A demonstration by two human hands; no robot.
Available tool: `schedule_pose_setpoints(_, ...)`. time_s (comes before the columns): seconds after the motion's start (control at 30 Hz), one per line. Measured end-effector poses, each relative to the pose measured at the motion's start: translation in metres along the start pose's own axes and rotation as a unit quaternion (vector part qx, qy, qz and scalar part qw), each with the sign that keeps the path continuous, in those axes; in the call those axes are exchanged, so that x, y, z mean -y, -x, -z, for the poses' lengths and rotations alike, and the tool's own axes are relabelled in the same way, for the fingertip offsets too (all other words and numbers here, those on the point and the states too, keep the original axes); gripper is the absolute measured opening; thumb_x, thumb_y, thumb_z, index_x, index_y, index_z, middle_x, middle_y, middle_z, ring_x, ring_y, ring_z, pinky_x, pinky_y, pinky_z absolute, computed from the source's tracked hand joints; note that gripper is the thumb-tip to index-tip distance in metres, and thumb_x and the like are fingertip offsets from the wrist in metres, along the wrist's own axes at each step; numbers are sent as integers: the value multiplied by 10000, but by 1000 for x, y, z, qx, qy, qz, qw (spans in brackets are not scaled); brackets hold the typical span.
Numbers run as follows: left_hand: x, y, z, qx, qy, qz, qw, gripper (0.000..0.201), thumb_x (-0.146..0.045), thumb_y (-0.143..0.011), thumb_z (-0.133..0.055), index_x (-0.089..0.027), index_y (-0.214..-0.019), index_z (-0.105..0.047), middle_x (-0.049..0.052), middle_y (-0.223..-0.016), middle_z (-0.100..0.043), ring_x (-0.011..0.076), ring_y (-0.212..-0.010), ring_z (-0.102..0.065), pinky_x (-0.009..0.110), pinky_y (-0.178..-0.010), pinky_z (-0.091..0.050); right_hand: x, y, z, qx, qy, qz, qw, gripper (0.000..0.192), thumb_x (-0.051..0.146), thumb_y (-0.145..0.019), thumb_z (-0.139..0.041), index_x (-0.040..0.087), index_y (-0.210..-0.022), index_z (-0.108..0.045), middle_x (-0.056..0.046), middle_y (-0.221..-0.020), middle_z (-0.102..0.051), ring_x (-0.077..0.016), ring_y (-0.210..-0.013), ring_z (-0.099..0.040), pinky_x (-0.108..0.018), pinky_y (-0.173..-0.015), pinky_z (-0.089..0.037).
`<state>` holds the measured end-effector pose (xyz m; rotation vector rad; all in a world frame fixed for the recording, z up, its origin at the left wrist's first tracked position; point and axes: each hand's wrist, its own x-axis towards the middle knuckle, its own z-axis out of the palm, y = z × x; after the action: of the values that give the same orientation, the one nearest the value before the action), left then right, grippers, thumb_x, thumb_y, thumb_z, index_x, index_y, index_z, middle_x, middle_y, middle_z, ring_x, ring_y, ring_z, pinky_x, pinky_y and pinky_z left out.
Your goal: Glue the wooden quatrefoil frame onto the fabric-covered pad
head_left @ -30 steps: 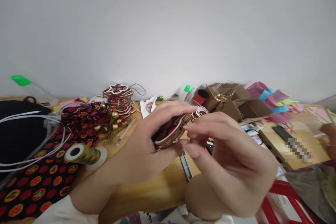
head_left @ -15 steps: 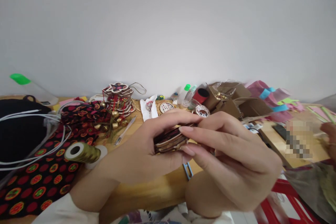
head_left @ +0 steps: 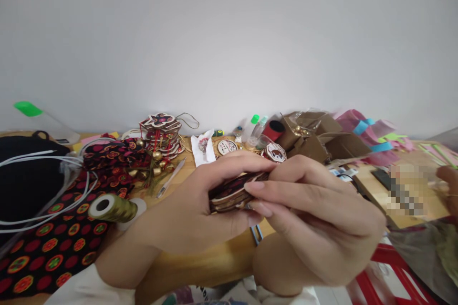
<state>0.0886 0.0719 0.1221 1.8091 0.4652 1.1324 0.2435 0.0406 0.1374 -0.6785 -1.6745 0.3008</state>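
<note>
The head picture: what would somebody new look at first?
Probably the left hand in the middle, gripping a dark, wood-edged piece, with the right hand's fingertips at its edge. Then the black cloth with bright circles at lower left, and the pink material at the back right.

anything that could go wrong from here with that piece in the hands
The wood-edged piece might slip from the left hand if the right hand, fingertips at its edge, presses too hard. The left forearm is close to the thread spool and could bump it.
</note>
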Motion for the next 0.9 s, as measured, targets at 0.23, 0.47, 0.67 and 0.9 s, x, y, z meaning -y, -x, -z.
schedule_pose_setpoints(0.23,0,-2,-1,-20,-22,-3,1000,316,-227,-832,-689,-269,-1144,-664,36,-1142,-721,234,-1063,-689,367,-925,-600,2,-1,0,0,8,-10,1000,168,86,-804,-707,206,-903,-770,-10,-697,-662,-106,-599,-590,-236,-495,-504)
schedule_pose_setpoints(0.47,3,-2,-4,-64,-64,-44,995,376,-155,-841,-672,-291,-1190,-645,26,-1216,-688,224,-1168,-636,379,-1018,-551,0,-3,-2,4,-5,-18,1000,126,65,-822,-670,177,-862,-711,-9,-734,-675,-96,-640,-596,-230,-530,-480)
schedule_pose_setpoints(0.67,5,2,-5,-96,-101,-24,990,415,-159,-842,-662,-304,-1229,-621,31,-1232,-667,234,-1162,-621,407,-1006,-550,-3,-3,-4,5,-7,-64,998,64,148,-859,-659,207,-842,-676,3,-691,-627,-116,-653,-569,-250,-542,-458)
schedule_pose_setpoints(0.9,4,3,-7,-127,-142,-15,982,400,-170,-846,-651,-340,-1206,-622,0,-1219,-655,237,-1170,-608,402,-1000,-547,-4,-3,-1,29,-58,-87,994,62,150,-878,-641,191,-834,-657,26,-663,-566,-79,-592,-504,-207,-515,-431)
